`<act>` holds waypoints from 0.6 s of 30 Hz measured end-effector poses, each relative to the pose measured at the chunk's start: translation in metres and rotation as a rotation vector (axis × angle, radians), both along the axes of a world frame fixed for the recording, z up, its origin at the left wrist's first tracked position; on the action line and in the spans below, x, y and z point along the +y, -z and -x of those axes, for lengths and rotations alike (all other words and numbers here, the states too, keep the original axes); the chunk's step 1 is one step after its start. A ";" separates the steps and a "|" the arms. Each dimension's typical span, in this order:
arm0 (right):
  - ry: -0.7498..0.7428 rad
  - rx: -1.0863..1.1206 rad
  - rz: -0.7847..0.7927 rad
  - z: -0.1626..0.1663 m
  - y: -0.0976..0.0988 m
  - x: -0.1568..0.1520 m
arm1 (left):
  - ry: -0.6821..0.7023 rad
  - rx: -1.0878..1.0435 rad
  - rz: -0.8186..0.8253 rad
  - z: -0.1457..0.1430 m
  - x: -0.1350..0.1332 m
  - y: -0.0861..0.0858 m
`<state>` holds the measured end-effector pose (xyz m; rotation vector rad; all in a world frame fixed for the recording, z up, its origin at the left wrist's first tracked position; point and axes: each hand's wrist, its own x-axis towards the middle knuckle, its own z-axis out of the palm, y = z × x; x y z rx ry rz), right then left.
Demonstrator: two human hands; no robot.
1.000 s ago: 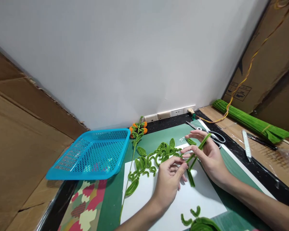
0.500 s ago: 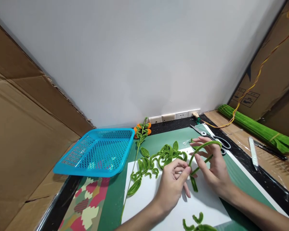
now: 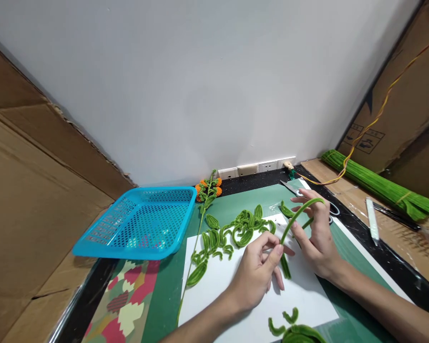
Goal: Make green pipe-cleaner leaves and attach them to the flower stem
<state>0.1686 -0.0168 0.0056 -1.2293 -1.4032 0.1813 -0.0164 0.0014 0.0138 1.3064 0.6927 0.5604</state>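
My left hand (image 3: pixel 259 274) is closed, pinching a green pipe cleaner (image 3: pixel 296 219) over the white paper (image 3: pixel 293 309). The pipe cleaner rises in an arch to my right hand (image 3: pixel 318 236) and bends back there. My right hand's fingers are spread, with the loop lying against them but no grip visible. Short green ends (image 3: pixel 285 267) hang below my left fingertips. A cluster of curled green pipe-cleaner leaves (image 3: pixel 245 228) lies just beyond my hands. More green pieces (image 3: pixel 302 334) are at the near edge, partly cut off.
A blue perforated basket (image 3: pixel 177 244) stands at left. A long stem with orange flowers (image 3: pixel 201 219) lies beside it. Scissors (image 3: pixel 334 209) are partly hidden behind my right hand. At right lie a white-handled tool (image 3: pixel 372 221) and a bundle of green pipe cleaners (image 3: pixel 379 183).
The loop has narrowed and its arch looks straighter. My right hand has shifted slightly upward, its fingers still spread. My left hand keeps its pinch, while the whole view has shifted slightly.
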 end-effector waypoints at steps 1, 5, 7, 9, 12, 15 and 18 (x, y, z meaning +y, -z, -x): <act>-0.027 0.028 0.016 0.001 0.000 0.000 | -0.006 0.018 -0.007 0.000 0.000 0.000; -0.146 0.156 0.061 0.004 0.001 -0.003 | -0.065 0.066 -0.083 0.000 0.000 0.000; -0.191 0.241 0.075 0.005 0.001 -0.005 | -0.085 0.041 -0.115 0.000 0.000 -0.003; -0.247 0.334 0.103 0.006 -0.002 -0.007 | -0.060 0.019 -0.108 0.000 -0.001 -0.006; -0.336 0.445 0.165 0.006 -0.007 -0.009 | 0.020 0.035 -0.061 0.000 -0.001 -0.010; -0.365 0.499 0.173 0.008 -0.012 -0.010 | 0.058 0.049 -0.045 0.000 0.000 -0.009; -0.357 0.520 0.160 0.011 -0.013 -0.011 | 0.037 0.042 -0.028 0.000 0.000 -0.004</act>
